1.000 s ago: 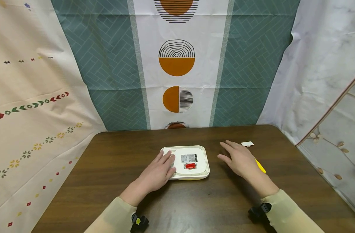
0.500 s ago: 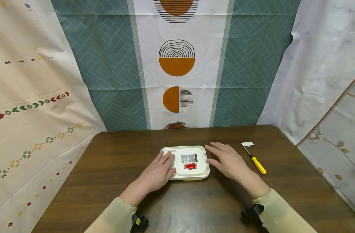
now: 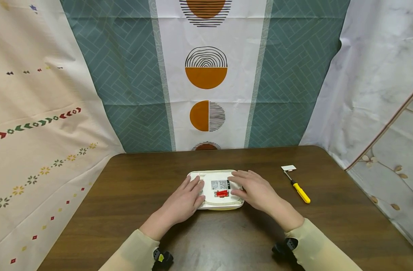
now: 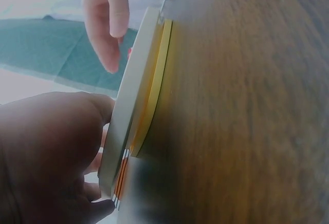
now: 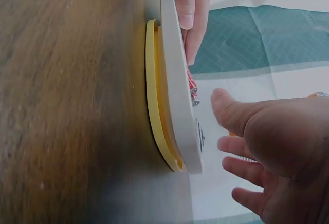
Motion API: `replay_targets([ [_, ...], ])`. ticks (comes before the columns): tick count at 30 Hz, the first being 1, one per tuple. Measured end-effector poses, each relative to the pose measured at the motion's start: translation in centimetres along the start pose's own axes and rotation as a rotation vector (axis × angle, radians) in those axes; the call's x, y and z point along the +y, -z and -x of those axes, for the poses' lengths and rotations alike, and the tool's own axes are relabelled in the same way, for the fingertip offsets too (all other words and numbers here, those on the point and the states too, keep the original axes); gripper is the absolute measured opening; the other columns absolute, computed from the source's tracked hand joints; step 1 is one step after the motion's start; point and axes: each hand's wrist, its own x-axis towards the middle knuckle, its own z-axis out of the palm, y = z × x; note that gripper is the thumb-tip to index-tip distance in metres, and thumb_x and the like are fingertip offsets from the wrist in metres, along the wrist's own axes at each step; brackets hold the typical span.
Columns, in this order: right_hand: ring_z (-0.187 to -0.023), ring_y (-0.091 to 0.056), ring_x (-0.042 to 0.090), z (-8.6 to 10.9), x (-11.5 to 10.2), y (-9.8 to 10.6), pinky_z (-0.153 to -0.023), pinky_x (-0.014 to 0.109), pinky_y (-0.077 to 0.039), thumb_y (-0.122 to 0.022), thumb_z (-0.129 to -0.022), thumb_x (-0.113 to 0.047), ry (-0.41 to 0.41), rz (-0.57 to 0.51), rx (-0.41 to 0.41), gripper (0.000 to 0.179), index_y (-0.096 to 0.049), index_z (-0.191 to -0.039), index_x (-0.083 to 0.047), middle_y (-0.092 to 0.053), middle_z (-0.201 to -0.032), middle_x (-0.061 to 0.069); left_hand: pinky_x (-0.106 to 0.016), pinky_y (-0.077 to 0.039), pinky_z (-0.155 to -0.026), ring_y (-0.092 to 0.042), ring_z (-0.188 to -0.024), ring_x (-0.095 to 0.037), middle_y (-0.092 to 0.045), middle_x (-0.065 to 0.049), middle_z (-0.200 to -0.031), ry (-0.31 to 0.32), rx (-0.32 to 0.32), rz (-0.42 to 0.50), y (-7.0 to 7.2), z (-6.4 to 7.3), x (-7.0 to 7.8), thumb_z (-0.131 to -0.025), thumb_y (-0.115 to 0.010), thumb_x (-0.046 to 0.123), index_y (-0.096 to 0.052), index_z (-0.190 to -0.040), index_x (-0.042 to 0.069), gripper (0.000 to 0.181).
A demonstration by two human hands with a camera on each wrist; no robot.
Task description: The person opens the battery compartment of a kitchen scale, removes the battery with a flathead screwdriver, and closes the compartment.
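There they lay: red batteries (image 3: 222, 194) in the white device (image 3: 214, 203), yellow underside (image 5: 157, 95) down on the table (image 3: 152, 165). Battery work, I judged, in or out I couldn't tell; next seemed to call for a careful pinch. The left hand (image 3: 181, 199) rested spread across its left end; the right hand (image 3: 255, 192) hovered, spread, pinching nothing. Screwdriver (image 3: 301, 193) and small white piece (image 3: 288, 167) lay rightward, blocking nothing.
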Motion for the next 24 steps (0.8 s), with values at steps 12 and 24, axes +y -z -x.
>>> replay_targets([
  [12,-0.141,-0.063,0.034,-0.6,-0.4,-0.9,-0.124,0.057,-0.042,-0.088,-0.097,-0.019,0.064,0.004,0.024,0.035,-0.082,-0.13,-0.01,-0.071,-0.146,0.014,-0.055,-0.027,-0.132,-0.028,-0.164,-0.047,-0.04,-0.02,-0.174,-0.001,0.0,-0.002,-0.1,-0.1,0.0,-0.118,-0.054,0.038,-0.049,-0.165,0.001,0.06],
  [24,-0.131,-0.07,0.032,-0.7,-0.7,-1.6,-0.121,0.052,-0.047,-0.089,-0.094,-0.01,0.102,0.032,0.111,0.021,-0.087,-0.114,-0.011,-0.077,-0.134,0.011,-0.056,-0.027,-0.132,-0.028,-0.163,-0.047,-0.04,-0.019,-0.174,0.003,-0.002,0.0,0.0,0.0,0.1,-0.118,-0.054,0.038,-0.049,-0.165,0.001,0.06],
])
